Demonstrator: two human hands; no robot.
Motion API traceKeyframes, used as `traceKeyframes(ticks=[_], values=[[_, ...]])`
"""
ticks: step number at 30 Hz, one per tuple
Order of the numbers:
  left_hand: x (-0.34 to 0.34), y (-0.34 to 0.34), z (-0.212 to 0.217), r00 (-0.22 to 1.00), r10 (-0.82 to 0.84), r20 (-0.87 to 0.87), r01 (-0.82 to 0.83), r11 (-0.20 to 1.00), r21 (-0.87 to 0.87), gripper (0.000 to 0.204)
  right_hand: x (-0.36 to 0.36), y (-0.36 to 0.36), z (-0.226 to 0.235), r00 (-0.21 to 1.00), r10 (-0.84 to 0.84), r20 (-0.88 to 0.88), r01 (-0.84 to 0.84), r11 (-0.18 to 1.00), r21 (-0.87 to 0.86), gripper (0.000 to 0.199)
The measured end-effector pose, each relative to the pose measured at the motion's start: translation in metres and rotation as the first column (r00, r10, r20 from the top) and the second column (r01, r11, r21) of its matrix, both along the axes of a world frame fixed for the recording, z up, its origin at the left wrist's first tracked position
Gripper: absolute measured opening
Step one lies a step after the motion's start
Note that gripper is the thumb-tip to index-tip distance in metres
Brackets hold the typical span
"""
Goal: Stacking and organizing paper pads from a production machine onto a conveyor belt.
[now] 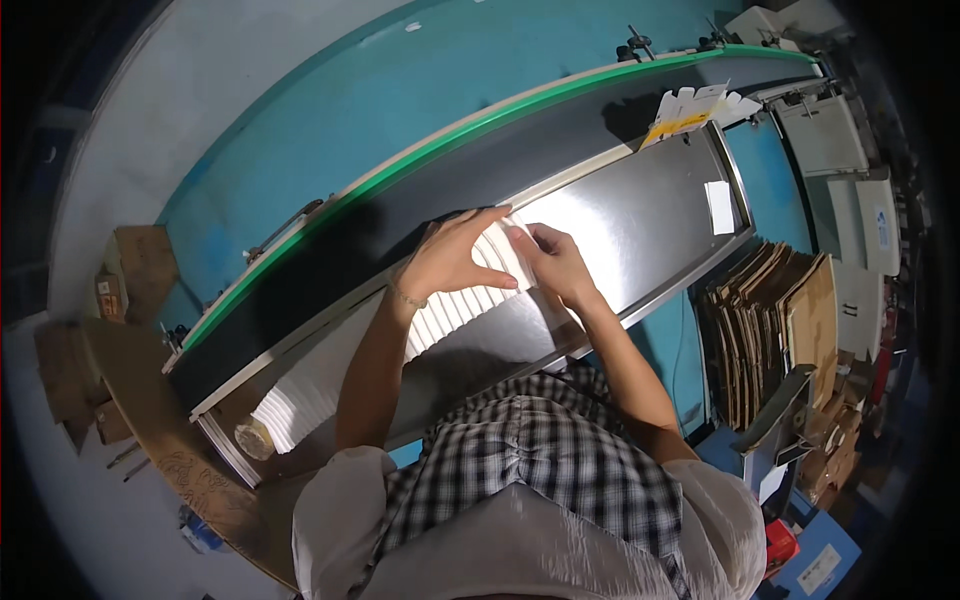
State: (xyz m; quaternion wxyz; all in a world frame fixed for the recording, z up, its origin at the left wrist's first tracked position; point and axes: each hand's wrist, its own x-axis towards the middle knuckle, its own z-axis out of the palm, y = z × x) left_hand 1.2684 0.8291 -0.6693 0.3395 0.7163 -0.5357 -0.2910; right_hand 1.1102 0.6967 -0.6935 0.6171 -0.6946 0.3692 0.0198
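A long row of thin white pieces (pixel 440 322), packed close together on edge, lies along the metal tray table in front of me. They look like flat cartons, but I cannot make out their exact kind. My left hand (pixel 450 258) spans the right end of this row, fingers over the far side and thumb on the near side, gripping it. At the same end my right hand (pixel 557 265) is closed, its thumb and bent fingers against the endmost piece. A roll of clear tape (pixel 254 438) appears to sit at the row's left end.
Beyond the metal table (pixel 640 215) runs a dark conveyor belt (pixel 560 140) with a green edge. An open yellow-and-white carton (pixel 685 118) stands at the belt's near edge. A white paper (pixel 719 207) lies on the table. Stacked brown cardboard (pixel 765 335) stands to the right.
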Motion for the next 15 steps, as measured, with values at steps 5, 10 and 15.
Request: traceKeyframes(ticks=[5, 10, 15], values=[[0.001, 0.003, -0.002, 0.989, 0.03, -0.145, -0.011, 0.992, 0.126, 0.084, -0.017, -0.014, -0.003, 0.999, 0.028, -0.025, -0.025, 0.996, 0.088, 0.042], [-0.001, 0.005, -0.008, 0.992, 0.049, -0.113, -0.044, 0.998, 0.046, 0.086, -0.015, -0.016, 0.001, 0.992, 0.127, 0.014, -0.127, 0.992, 0.014, 0.047], [-0.001, 0.009, -0.01, 0.993, 0.041, -0.111, -0.032, 0.997, 0.077, 0.087, 0.001, -0.007, -0.002, 0.999, 0.049, 0.007, -0.046, 0.972, -0.232, 0.041]])
